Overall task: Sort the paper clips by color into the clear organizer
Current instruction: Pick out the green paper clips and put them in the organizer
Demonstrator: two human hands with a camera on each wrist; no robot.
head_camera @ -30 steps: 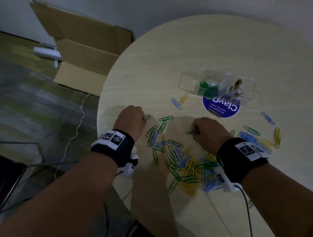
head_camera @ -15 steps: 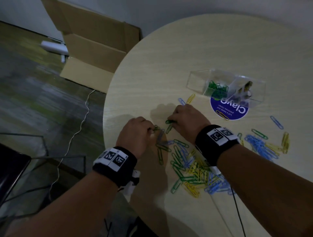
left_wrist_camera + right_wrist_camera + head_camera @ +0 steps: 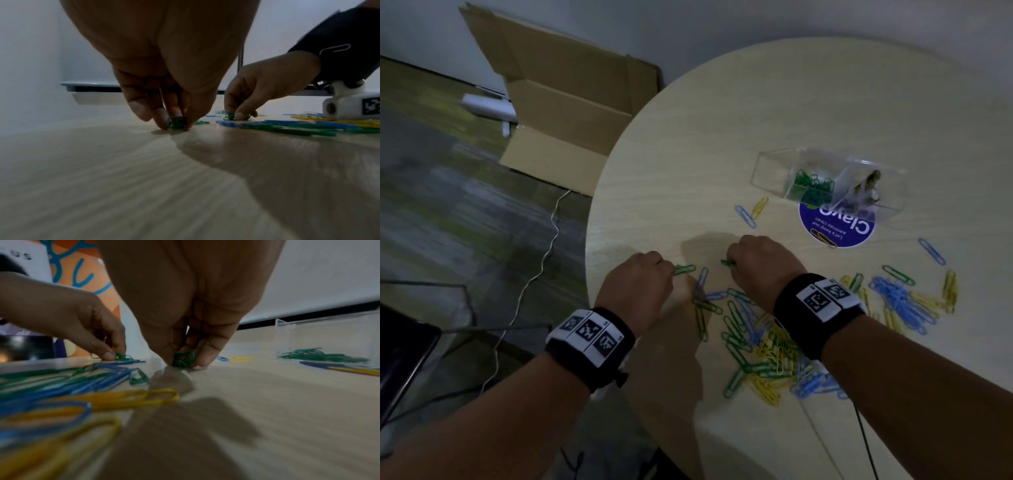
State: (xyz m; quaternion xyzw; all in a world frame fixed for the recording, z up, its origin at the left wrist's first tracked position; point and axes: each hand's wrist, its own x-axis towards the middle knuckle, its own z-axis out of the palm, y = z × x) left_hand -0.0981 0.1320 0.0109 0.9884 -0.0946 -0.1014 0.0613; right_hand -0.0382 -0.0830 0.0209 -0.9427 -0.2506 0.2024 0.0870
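Pinching green clips (image 3: 684,269), left hand (image 3: 635,286); long axis toward right hand (image 3: 760,262).

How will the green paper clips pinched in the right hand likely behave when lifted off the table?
The green paper clips look like thin coated wire, so probably light and stiff. The right hand pinches several bunched together, so one may slip out. Flat on the round wooden table, they likely slide rather than roll.

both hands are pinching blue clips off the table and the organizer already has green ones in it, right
Not quite: the clips are green, not blue. The right wrist view shows the right hand pinching green clips, and the left wrist view shows the left hand pinching green clips. The organizer does hold green ones.
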